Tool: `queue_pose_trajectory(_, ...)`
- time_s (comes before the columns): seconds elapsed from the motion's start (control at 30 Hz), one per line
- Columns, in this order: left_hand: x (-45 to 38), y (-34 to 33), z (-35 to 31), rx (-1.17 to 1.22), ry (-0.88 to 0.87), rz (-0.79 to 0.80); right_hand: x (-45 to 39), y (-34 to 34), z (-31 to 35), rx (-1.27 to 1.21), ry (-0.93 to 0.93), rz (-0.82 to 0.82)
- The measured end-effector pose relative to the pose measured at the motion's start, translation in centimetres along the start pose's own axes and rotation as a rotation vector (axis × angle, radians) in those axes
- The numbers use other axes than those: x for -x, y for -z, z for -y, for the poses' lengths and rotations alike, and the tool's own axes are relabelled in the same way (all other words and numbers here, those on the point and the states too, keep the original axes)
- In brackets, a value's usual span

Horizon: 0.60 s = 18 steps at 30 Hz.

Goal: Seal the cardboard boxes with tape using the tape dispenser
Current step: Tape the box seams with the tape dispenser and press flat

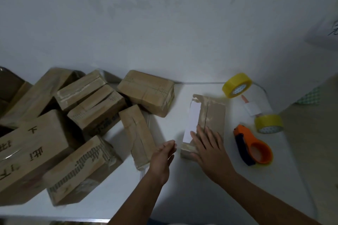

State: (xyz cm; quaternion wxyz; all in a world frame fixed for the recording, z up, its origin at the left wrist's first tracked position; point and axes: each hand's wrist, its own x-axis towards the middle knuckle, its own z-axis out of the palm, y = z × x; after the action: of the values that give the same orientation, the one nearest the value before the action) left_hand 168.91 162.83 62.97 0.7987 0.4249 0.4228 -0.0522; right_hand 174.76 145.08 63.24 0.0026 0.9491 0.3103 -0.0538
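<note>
Nearest to the person, the left hand floats just above the white counter. Its fingers are straight and loose, and they hold nothing. It sits between a small box on its left and the box in the middle.

The right hand lies flat on the near end of the middle box. Its fingers are spread out and press down on the top. They do not curl around anything. This box has a white label and shiny tape along its top.

Just to the right lies the orange tape dispenser. No hand touches it. I think the person is smoothing the tape down or holding the box steady, so this box looks close to done.

The next move is probably to push this box aside, pull over another one, and pick up the dispenser with the right hand.

Farther back are two yellow tape rolls, one small and one bigger. On the left sits a pile of boxes. Some already show tape, but I cannot tell if all are sealed. Behind everything is a pale wall.
</note>
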Motion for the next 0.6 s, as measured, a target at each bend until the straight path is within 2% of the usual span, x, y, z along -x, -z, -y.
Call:
queue_pose_trajectory(0.13,0.1,0.0,0.6,0.0,-0.046,0.011,0.4,0.0,0.2,0.007,-0.016,-0.014)
queue_pose_trajectory(0.37,-0.6,0.2,1.3,-0.1,-0.224,-0.016,0.3,-0.1,0.2,0.016,-0.017,0.009)
queue_pose_trajectory(0.6,-2.3,-0.2,1.9,-0.169,-0.291,0.058,0.1,-0.5,0.0,0.001,-0.015,0.019)
